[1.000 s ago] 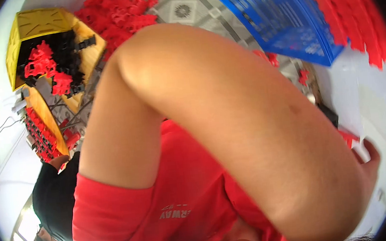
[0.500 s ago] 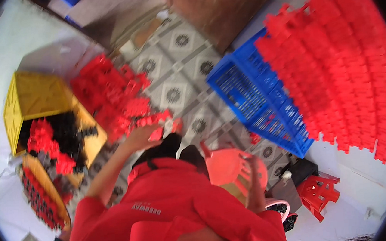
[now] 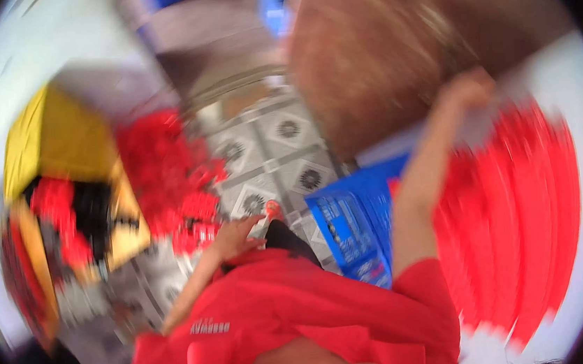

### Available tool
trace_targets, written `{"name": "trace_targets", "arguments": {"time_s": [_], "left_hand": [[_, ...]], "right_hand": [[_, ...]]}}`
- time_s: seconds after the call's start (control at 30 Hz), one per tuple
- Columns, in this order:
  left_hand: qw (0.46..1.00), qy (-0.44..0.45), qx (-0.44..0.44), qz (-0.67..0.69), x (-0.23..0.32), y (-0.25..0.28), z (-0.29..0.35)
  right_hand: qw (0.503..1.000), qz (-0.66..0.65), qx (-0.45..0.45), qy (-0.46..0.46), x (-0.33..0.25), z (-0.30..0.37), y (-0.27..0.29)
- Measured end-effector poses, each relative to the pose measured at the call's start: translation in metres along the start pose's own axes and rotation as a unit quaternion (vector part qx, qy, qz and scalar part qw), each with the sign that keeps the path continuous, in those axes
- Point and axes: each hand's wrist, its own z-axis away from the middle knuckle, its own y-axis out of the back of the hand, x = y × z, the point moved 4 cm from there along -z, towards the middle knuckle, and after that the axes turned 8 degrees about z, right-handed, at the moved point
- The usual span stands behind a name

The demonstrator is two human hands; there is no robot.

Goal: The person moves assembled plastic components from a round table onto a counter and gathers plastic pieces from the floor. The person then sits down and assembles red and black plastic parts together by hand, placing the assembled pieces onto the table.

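Observation:
My left hand is held in front of my waist, its fingers apart and nothing in them. Beyond it lies a heap of red plastic pieces on the patterned tile floor. My right arm is stretched forward, and my right hand is up by the edge of the brown door. Motion smears its fingers, so I cannot tell whether it touches the door. Right of that arm stand long rows of red interlocked plastic pieces, stacked against the wall.
A blue plastic crate sits on the floor beneath my right arm. To the left is a tipped yellow bin with red and black pieces in front of it. Past the doorway threshold, blue objects show blurred.
My right hand has left the pink plastic chair and swung up and forward to the door. The view has shifted, and the chair has dropped out of sight. My left hand stays low near my waist.

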Motion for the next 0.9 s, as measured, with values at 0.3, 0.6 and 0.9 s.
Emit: {"name": "trace_targets", "arguments": {"time_s": [0.3,0.6,0.9], "left_hand": [[0.973,0.191,0.130,-0.015,-0.022,0.009,-0.033],[0.971,0.185,0.148,-0.016,-0.017,-0.009,-0.025],[0.959,0.198,0.201,0.012,-0.032,0.015,0.036]], "right_hand": [[0.742,-0.654,0.148,-0.001,-0.141,0.080,0.167],[0.419,-0.885,-0.020,-0.202,-0.085,0.085,0.074],[0.394,-0.845,-0.360,-0.021,-0.102,0.202,0.138]]}}
